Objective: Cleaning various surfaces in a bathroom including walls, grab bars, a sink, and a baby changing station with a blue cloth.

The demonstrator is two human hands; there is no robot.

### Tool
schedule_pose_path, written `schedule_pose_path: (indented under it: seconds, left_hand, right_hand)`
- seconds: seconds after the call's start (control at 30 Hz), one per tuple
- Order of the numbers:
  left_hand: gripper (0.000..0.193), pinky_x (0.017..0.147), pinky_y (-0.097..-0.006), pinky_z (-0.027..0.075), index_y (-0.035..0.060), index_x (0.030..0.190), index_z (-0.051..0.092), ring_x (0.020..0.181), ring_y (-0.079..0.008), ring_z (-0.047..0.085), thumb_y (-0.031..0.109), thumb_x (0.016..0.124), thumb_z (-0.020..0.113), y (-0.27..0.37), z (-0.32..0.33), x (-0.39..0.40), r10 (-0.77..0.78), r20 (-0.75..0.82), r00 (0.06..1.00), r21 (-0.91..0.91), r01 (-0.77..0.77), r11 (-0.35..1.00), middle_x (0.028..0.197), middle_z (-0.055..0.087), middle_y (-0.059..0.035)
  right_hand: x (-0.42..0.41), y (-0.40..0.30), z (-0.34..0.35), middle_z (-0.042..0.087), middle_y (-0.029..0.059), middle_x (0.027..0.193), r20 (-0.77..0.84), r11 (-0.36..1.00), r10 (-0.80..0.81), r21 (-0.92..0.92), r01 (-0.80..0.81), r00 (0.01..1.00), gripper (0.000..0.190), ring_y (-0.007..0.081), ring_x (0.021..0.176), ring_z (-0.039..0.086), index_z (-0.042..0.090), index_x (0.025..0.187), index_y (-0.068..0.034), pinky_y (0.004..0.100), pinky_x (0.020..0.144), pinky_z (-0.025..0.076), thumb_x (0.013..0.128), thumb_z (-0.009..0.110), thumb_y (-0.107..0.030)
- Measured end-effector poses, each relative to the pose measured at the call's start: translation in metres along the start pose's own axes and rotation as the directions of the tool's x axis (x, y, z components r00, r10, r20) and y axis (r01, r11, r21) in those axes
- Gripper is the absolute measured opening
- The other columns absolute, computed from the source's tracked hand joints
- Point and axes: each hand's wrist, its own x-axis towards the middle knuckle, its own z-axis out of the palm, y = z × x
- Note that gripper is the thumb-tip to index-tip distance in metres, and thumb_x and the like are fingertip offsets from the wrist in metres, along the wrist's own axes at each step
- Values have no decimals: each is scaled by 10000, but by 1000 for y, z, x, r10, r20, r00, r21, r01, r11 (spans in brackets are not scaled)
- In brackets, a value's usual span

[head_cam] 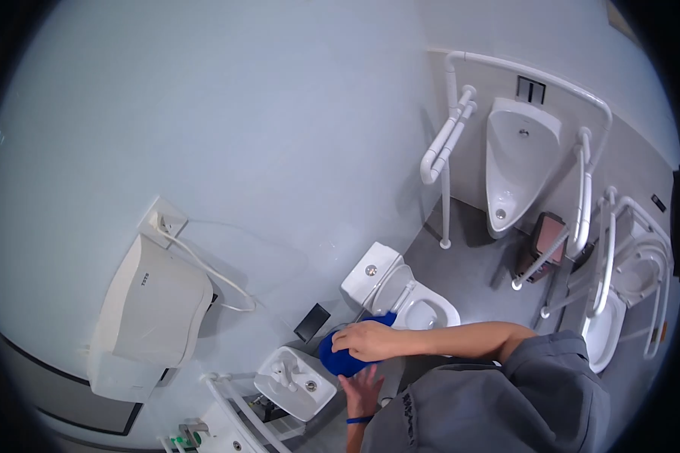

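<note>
A blue cloth (344,362) hangs in front of me, between the small white washbasin and the low toilet. My right hand (368,341) reaches across from the right and grips its upper part with bent fingers. Below it, my left hand (364,390), wearing a blue wristband, has its fingers spread at the lower edge of the cloth. Whether those fingertips touch the fabric is unclear. Another end of the cloth (386,319) shows beyond my right hand, in front of the toilet (430,310). The white washbasin (297,385) stands just left of my hands.
A white hand dryer (161,306) with a cable is on the left wall. White grab rails (544,65) surround a urinal (521,158) at upper right. A pinkish bin (548,235) stands beside it. Another toilet (605,323) is at far right, and a railed basin (221,436) at lower left.
</note>
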Motion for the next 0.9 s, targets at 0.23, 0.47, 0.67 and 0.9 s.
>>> schedule_pose_path:
  seconds: [0.23, 0.47, 0.67, 0.9]
  left_hand:
    - [946, 1019, -560, 402, 236, 1490, 342, 1369, -295, 396, 883, 800, 356, -19, 116, 27, 104, 289, 952, -234, -35, 972, 1526, 361, -63]
    - [482, 683, -376, 516, 212, 1207, 572, 967, -188, 629, 578, 894, 580, 84, 192, 37, 54, -65, 996, -141, -63, 988, 1061, 663, -7]
    - [425, 958, -311, 455, -22, 1294, 551, 1074, -161, 571, 254, 979, 626, 356, 297, 7, 989, 136, -58, 418, -902, -110, 1218, 612, -78]
    - [668, 1051, -538, 374, 98, 1402, 491, 1301, -456, 419, 500, 893, 651, 605, 356, -2, 551, 662, -508, 736, 301, -607, 1445, 434, -221]
  right_hand:
    - [-40, -2, -98, 650, 77, 1178, -34, 985, 134, 119, -129, 990, 284, 315, 1072, 622, 665, 1106, -102, 412, 919, 509, 844, 555, -92]
    - [-59, 22, -160, 498, 139, 1422, -50, 992, -64, 102, 69, 997, 524, 333, 1288, 493, 517, 1389, -151, 446, 1060, 410, 878, 635, -153]
    - [-169, 105, -180, 625, 101, 1239, -316, 850, 525, 161, -501, 790, 427, 200, 990, 644, 603, 1280, -98, 306, 792, 532, 855, 625, -66]
    - [-312, 124, -135, 689, 165, 1054, -295, 589, 805, 300, -750, 514, 365, 264, 935, 682, 633, 1175, -7, 334, 818, 543, 811, 608, 8]
